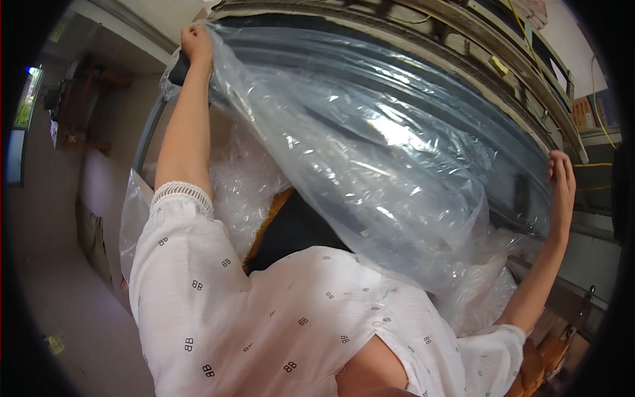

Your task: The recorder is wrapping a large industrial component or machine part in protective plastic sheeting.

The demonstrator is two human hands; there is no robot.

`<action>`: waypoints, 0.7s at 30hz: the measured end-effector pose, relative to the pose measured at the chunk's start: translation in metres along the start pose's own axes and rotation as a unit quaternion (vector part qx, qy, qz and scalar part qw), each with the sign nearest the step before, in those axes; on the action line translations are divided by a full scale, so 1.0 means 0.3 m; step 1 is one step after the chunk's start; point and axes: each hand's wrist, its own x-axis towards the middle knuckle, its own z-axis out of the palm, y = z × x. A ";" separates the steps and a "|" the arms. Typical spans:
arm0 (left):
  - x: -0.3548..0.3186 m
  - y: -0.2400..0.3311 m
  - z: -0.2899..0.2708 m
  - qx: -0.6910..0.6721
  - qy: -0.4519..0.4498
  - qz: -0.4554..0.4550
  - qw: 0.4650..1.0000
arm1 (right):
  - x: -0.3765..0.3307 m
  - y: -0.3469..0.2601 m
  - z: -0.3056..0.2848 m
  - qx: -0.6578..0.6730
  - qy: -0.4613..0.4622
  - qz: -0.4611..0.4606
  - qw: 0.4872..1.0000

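A large clear plastic sheet spreads in shiny folds between my two outstretched arms. My left hand is closed on its far left corner, beside the end of a long machine. Far to the right, my right hand has its fingers bent round the sheet's right edge; its grip is partly hidden. Beneath the plastic lies dark flat material, seen through it along the far side. A black piece with a brown edge shows below the sheet, close to my body.
Long wooden and metal bars of a frame run across the far side. A yellow cord hangs at the right. Loose crumpled plastic lies by my left arm. At the left are a floor and a dark wooden stand.
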 end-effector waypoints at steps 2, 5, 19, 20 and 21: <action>0.010 -0.019 0.004 -0.025 -0.035 0.023 0.999 | -0.227 -0.144 0.198 0.165 -0.123 0.019 0.978; 0.033 -0.047 0.022 -0.027 -0.027 -0.003 0.999 | -0.529 -0.181 0.494 0.236 -0.537 0.135 0.799; -0.019 0.056 0.003 -0.151 -0.031 -0.077 0.985 | -0.445 -0.062 0.805 0.108 -0.146 0.135 0.974; -0.022 0.056 0.000 -0.112 -0.025 -0.051 0.992 | -0.424 -0.116 0.709 0.419 -0.129 0.079 0.895; -0.028 0.056 -0.003 -0.142 -0.023 -0.048 0.988 | -0.407 -0.173 0.600 0.491 -0.100 0.018 0.865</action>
